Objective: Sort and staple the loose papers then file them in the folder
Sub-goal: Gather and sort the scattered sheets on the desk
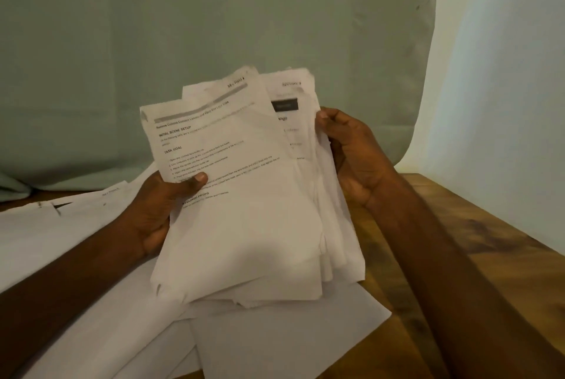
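Loose sheets [275, 332] lie at six o'clock. I grip the stack [244, 225] with my left hand [159, 210] and right hand [351, 158]. Its fanned pages could slip free.

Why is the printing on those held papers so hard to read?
Head view: the light is dim, so the held papers look grey and grainy; small print smears, only bold headings read. The left hand and right hand look soft too. The wooden table has no glare.
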Demonstrator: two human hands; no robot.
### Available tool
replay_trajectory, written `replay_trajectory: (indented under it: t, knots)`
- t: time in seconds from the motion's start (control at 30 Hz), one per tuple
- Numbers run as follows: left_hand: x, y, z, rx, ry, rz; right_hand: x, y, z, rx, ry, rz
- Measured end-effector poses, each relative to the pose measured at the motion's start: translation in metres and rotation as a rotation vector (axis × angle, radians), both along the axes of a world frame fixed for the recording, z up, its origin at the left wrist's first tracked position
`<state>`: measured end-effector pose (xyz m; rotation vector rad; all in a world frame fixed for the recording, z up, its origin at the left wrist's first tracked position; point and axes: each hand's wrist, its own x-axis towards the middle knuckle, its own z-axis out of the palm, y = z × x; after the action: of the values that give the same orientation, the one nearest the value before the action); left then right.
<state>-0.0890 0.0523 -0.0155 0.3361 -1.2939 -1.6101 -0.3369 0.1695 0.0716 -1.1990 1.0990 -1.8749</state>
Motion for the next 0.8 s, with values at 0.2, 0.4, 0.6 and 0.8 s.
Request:
replay_trajectory:
  t: [0.2,0.4,0.6,0.8]
  knots:
    - [0.022,-0.036,-0.001,-0.021,0.061,0.149,-0.008,-0.004,-0.015,0.309,0.363,-0.072]
    - [0.012,-0.019,0.025,-0.219,0.028,0.232,0.012,-0.010,-0.029,0.018,0.305,-0.027]
    - [-0.022,-0.003,0.086,-0.403,-0.114,0.206,-0.009,0.002,-0.008,-0.138,0.306,-0.265]
    - [-0.092,0.012,0.122,-0.500,-0.094,0.305,-0.043,0.014,0.000,-0.272,0.312,-0.603]
